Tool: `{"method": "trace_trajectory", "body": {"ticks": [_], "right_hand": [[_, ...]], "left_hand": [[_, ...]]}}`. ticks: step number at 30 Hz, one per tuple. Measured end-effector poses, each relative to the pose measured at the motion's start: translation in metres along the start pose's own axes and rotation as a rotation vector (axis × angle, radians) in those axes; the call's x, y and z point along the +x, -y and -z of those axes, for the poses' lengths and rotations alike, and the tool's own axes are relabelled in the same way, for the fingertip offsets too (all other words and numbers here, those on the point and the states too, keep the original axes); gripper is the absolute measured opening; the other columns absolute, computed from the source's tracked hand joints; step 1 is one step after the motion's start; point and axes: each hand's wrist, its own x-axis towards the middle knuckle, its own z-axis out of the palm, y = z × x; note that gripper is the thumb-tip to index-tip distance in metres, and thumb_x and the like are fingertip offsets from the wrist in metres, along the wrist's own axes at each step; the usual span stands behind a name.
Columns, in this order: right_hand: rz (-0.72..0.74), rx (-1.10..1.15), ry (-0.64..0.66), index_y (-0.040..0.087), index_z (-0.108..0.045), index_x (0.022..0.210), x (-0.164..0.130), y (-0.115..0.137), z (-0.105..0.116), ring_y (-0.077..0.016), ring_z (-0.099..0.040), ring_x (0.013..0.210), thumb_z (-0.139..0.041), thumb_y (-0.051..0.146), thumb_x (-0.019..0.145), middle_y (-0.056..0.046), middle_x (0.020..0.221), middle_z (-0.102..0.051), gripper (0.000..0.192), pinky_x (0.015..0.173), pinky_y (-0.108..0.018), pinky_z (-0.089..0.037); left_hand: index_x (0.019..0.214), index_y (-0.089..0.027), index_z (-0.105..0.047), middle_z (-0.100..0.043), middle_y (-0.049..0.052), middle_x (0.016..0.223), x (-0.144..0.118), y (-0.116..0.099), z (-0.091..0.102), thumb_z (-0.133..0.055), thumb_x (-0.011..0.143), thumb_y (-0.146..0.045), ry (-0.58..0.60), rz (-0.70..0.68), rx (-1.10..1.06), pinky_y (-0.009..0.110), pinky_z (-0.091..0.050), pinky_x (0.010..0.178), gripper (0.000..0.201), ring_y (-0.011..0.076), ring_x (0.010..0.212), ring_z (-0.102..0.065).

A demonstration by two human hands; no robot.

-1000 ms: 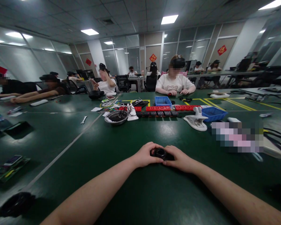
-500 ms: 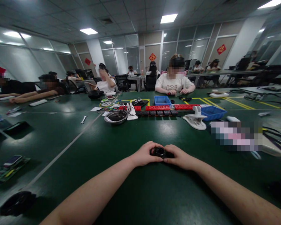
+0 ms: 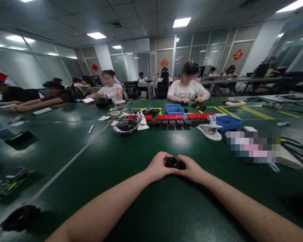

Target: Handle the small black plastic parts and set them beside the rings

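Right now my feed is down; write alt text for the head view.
The left hand and right hand together hold a small black part with a round opening at a green table. Beyond lie a metal bowl, a row of red pieces and a white clip; across sits a co-worker in white.

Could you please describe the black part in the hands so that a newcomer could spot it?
On the green table, look just below the centre of the view. Between the left hand and the right hand is a small black part with a round opening. Unlike the black piece at the lower left, it is held in both hands.
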Motion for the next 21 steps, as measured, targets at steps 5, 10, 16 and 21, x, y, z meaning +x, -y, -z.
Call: {"method": "trace_trajectory", "body": {"ticks": [5, 10, 16, 21], "right_hand": [[-0.123, -0.165, -0.150, 0.017, -0.045, 0.066, 0.000, 0.006, -0.013, -0.0118, -0.044, 0.057, -0.060, 0.034, 0.060, 0.000, 0.063, -0.050, 0.023, 0.049, -0.021, -0.028], [-0.018, -0.134, -0.142, 0.016, -0.051, 0.083, -0.004, 0.008, -0.008, -0.0161, -0.049, 0.069, -0.060, 0.040, 0.060, -0.004, 0.076, -0.055, 0.035, 0.058, -0.025, -0.034], [0.187, 0.019, 0.070, 0.016, -0.055, 0.090, -0.006, 0.002, 0.008, -0.0176, -0.050, 0.077, -0.057, 0.038, 0.066, -0.004, 0.082, -0.056, 0.033, 0.067, -0.028, -0.036], [0.200, 0.043, 0.074, 0.017, -0.054, 0.093, -0.005, 0.001, 0.010, -0.0184, -0.049, 0.079, -0.057, 0.036, 0.067, -0.004, 0.085, -0.056, 0.032, 0.068, -0.028, -0.036]], "left_hand": [[0.087, -0.017, -0.052, -0.047, 0.003, 0.085, -0.002, -0.003, -0.010, -0.067, 0.054, -0.037, -0.181, 0.043, 0.086, 0.028, -0.039, 0.067, 0.042, 0.0166, 0.078, -0.047], [0.090, -0.018, -0.054, -0.047, 0.001, 0.083, -0.002, -0.001, -0.001, -0.066, 0.057, -0.031, -0.053, -0.055, 0.042, 0.025, -0.039, 0.064, 0.038, 0.0135, 0.072, -0.046], [0.097, -0.020, -0.054, -0.048, 0.001, 0.083, -0.002, 0.003, 0.011, -0.065, 0.058, -0.034, 0.107, -0.143, 0.010, 0.024, -0.038, 0.063, 0.042, 0.0129, 0.071, -0.046], [0.096, -0.021, -0.054, -0.050, 0.003, 0.089, -0.002, -0.001, 0.011, -0.065, 0.060, -0.032, 0.110, -0.181, -0.008, 0.026, -0.038, 0.070, 0.039, 0.0160, 0.083, -0.047]]}}
